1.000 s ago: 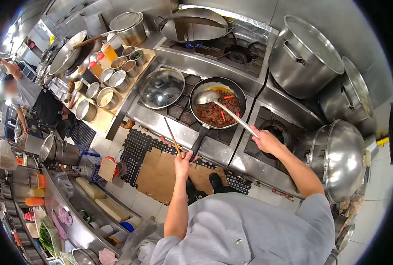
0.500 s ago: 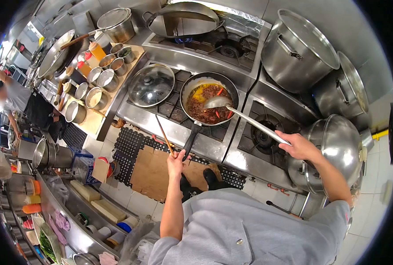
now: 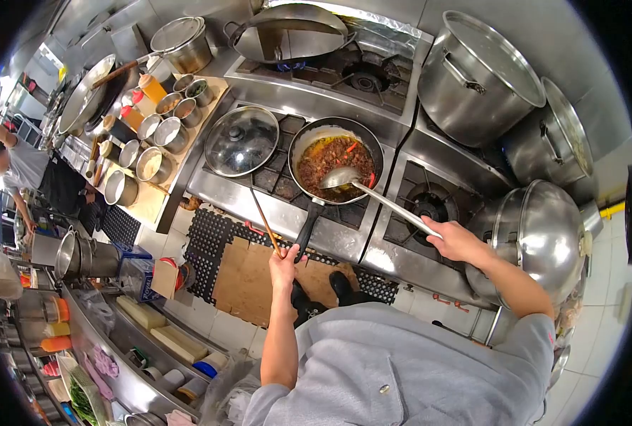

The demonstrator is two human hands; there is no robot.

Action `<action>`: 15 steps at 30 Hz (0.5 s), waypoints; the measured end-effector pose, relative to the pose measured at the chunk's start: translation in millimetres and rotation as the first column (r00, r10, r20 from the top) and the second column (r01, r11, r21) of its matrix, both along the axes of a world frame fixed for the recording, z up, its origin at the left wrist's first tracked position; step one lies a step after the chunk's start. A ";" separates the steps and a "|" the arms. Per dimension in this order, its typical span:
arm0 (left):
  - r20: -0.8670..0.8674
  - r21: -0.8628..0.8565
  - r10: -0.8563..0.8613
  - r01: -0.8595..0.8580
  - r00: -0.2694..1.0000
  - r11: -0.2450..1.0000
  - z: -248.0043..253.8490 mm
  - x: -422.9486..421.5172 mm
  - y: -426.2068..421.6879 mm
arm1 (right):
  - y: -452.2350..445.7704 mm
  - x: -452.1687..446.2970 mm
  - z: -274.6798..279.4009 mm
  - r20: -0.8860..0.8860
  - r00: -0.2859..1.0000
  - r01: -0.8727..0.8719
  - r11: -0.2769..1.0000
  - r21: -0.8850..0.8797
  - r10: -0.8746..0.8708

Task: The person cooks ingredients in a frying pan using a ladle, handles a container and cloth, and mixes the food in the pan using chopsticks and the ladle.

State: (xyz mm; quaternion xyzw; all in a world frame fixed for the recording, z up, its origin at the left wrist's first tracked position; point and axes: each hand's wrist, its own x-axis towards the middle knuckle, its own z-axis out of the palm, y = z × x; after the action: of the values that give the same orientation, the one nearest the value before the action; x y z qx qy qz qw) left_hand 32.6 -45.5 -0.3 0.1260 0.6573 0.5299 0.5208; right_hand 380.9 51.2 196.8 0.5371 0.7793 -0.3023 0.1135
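Observation:
A black-rimmed frying pan (image 3: 377, 142) sits on the front burner, holding dark red-brown minced food (image 3: 323, 157) with oil and red chillies. My left hand (image 3: 284, 266) is closed at the end of the pan's black handle (image 3: 306, 232), along with a thin wooden stick (image 3: 265, 218), perhaps chopsticks, pointing toward the stove. With my right hand (image 3: 458, 241) I grip a long-handled metal ladle (image 3: 399, 209). Its bowl lies in the food at the pan's near side, apparently with its rounded back upward. Left of the pan is a glass lid (image 3: 241, 140) with a dark knob.
A large wok (image 3: 291, 35) stands on the rear burner with a blue flame below. Tall stockpots (image 3: 472, 92) and a metal dome (image 3: 553, 238) are on the right. Metal seasoning pots (image 3: 154, 165) and sauce bottles (image 3: 154, 88) crowd the left board. A person (image 3: 35, 167) stands far left.
My right hand has drawn the ladle toward me and left, so its bowl is now lower in the pan. The food has shifted and spread. My left hand keeps its hold.

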 end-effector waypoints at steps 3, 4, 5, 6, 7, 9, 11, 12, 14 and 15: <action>-0.007 0.035 -0.011 0.011 1.000 0.999 -2.3 0.4 -0.8 | 4.7 0.4 -33.0 -0.066 0.998 0.003 0.998 0.069 0.002; -0.005 0.026 -0.001 0.001 1.000 1.000 -2.3 1.1 -0.8 | 5.5 2.7 -43.1 -0.119 0.993 -0.002 0.993 0.121 0.017; -0.003 0.017 0.008 -0.008 1.000 1.000 -2.8 2.1 -0.8 | 7.2 0.5 -44.5 -0.119 0.993 0.000 0.992 0.123 0.014; -0.002 0.017 0.004 -0.004 1.000 1.000 -3.6 3.1 -1.5 | 9.6 -3.9 -44.4 -0.117 0.993 0.025 0.994 0.102 -0.013; -0.004 0.023 0.007 -0.007 1.000 1.000 -4.3 3.0 -1.6 | 10.3 -5.7 -43.6 -0.114 0.993 0.049 0.995 0.084 -0.040; -0.008 0.035 0.014 -0.014 1.000 0.999 -4.1 2.1 -1.2 | 7.2 0.8 -34.2 -0.165 0.986 0.037 0.995 0.094 -0.021; 0.002 0.015 0.006 -0.006 1.000 1.000 -4.0 0.4 -0.8 | 5.4 11.0 -25.9 -0.215 0.977 0.021 0.994 0.110 0.004; 0.003 0.018 0.008 -0.008 1.000 1.000 -5.5 -0.1 -1.0 | 3.3 18.8 -23.5 -0.243 0.970 0.022 0.990 0.140 0.012; 0.000 0.019 0.009 -0.009 1.000 1.000 -9.7 -0.3 -0.4 | 6.0 21.9 -17.3 -0.231 0.973 0.041 0.985 0.169 -0.001; 0.001 0.017 0.008 -0.008 1.000 1.000 -9.8 -0.5 -1.2 | 11.1 16.5 -16.0 -0.230 0.973 0.042 0.985 0.168 -0.002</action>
State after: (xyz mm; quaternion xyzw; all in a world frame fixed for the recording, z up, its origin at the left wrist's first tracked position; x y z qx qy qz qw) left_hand 32.1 -46.6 -10.1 0.1274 0.6530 0.5378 0.5178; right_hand 397.4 62.2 180.7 0.5151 0.8043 -0.2951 -0.0269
